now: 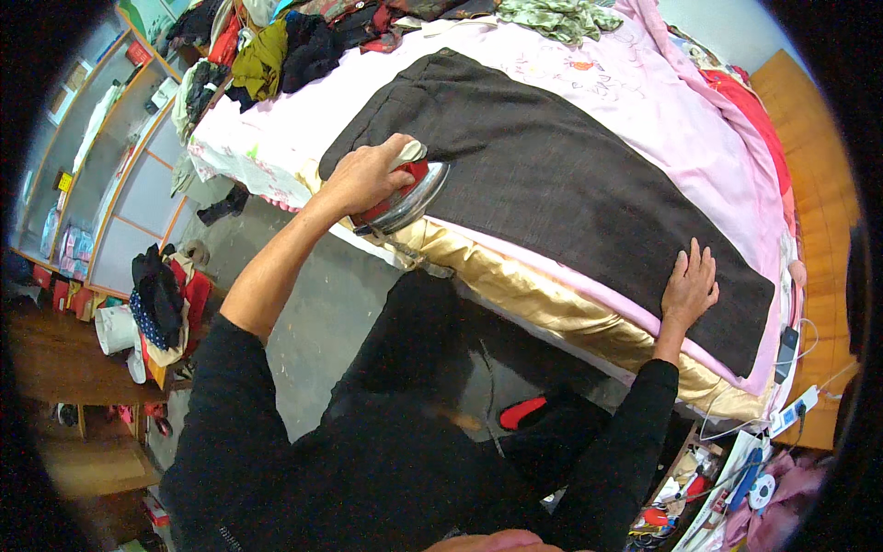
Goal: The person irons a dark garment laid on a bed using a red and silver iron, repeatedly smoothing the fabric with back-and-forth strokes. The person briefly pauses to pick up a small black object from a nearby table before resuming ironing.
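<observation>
My left hand (pixel 365 176) is wrapped around the pale handle of a red and silver clothes iron (pixel 422 199). The iron is by the near edge of a pair of dark brown trousers (pixel 538 162), close to their waist end; whether its soleplate touches the cloth cannot be made out. Lying lengthwise on a bed with a pink sheet (pixel 690 162), the trousers look folded flat. Toward the leg end, my right hand (pixel 690 283) rests palm down on the fabric with its fingers a little apart, holding nothing.
Piled clothes (pixel 303 52) line the bed's far left side. Gold satin fabric (pixel 552 283) hangs along the near edge, with the iron's cord (pixel 407 252) beside it. A white power strip (pixel 793 412) with cables sits at the right corner. Shelves (pixel 103 138) stand left.
</observation>
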### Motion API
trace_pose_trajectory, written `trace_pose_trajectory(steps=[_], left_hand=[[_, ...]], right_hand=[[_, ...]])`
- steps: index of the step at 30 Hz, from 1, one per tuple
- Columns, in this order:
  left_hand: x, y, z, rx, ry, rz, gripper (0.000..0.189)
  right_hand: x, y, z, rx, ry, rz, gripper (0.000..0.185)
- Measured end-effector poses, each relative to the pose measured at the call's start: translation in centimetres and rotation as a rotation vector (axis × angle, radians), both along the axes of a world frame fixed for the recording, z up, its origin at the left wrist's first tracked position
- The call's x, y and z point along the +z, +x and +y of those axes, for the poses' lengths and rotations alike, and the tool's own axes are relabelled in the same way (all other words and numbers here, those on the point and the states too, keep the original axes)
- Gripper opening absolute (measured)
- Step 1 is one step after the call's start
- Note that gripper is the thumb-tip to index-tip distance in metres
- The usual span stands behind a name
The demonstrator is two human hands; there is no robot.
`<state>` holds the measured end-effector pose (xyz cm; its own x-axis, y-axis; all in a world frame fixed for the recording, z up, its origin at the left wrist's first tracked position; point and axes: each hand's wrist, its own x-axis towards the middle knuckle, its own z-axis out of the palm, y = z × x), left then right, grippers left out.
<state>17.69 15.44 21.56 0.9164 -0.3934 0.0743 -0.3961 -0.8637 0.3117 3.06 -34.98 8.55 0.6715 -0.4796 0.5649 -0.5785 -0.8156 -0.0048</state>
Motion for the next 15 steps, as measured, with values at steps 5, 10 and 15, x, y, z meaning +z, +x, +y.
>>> trace_pose_trajectory(steps=[5,10,15], left_hand=[[2.5,0.4,-0.3,-0.088,-0.169,-0.061,0.054],[6.3,4.3,-3.9,-0.137,-0.025,-0.245,0.047],[2.8,9.2,-5.4,-0.032,0.103,-0.245,0.044]], right_hand=[[0.0,-0.1,-0.4,0.004,-0.025,-0.004,0.044],[0.0,-0.5,-0.5,-0.014,-0.028,0.004,0.043],[0.2,-0.4,-0.1,0.012,-0.02,-0.007,0.043]])
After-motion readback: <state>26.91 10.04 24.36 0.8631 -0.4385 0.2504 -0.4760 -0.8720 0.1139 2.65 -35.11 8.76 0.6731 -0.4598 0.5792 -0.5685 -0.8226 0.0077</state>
